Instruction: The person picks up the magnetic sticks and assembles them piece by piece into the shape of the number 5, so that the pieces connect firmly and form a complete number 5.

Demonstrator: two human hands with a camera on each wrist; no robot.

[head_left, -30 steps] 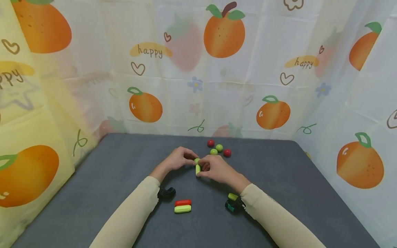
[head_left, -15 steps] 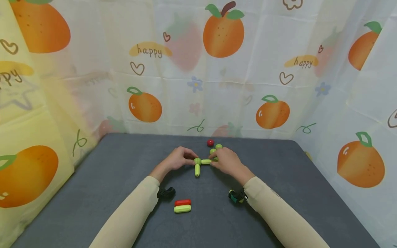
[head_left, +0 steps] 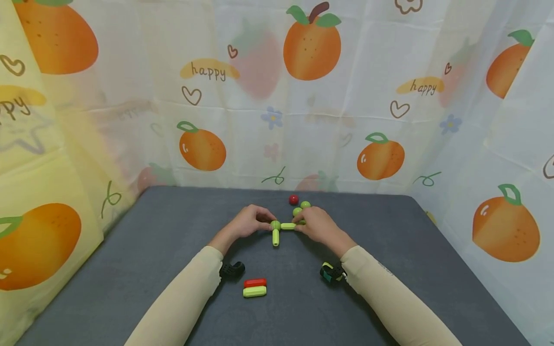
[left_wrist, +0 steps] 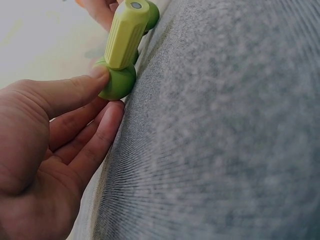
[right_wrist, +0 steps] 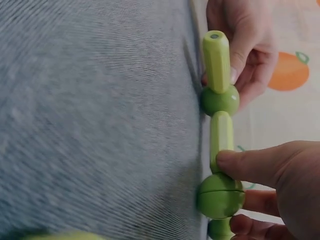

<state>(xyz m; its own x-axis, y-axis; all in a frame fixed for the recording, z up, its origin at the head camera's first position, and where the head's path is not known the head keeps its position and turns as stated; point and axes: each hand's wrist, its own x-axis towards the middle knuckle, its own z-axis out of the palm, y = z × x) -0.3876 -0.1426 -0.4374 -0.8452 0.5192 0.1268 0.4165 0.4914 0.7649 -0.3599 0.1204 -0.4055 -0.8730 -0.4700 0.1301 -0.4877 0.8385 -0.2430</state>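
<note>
My left hand (head_left: 252, 221) pinches a green ball (left_wrist: 121, 84) between thumb and fingers, low over the dark table. From that ball a yellow-green magnetic stick (head_left: 275, 237) points toward me, a metal disc in its free end. A second yellow-green magnetic stick (right_wrist: 221, 137) runs rightward from the same ball. My right hand (head_left: 319, 226) grips this second stick near its far end, thumb pressed on it. Another green ball (right_wrist: 220, 196) sits at that end, by the right fingers; in the head view the fingers cover most of it.
Behind the right hand lie two green balls (head_left: 297, 211) and a red ball (head_left: 294, 199). Nearer me, a red stick (head_left: 255, 282) and a yellow-green stick (head_left: 255, 291) lie side by side on the dark table (head_left: 182, 211). A fruit-print curtain (head_left: 259, 144) closes off the back.
My right hand has moved right from the left-hand ball, and the second stick now shows between the hands. A red ball at the back right is now hidden. The left hand stays put.
</note>
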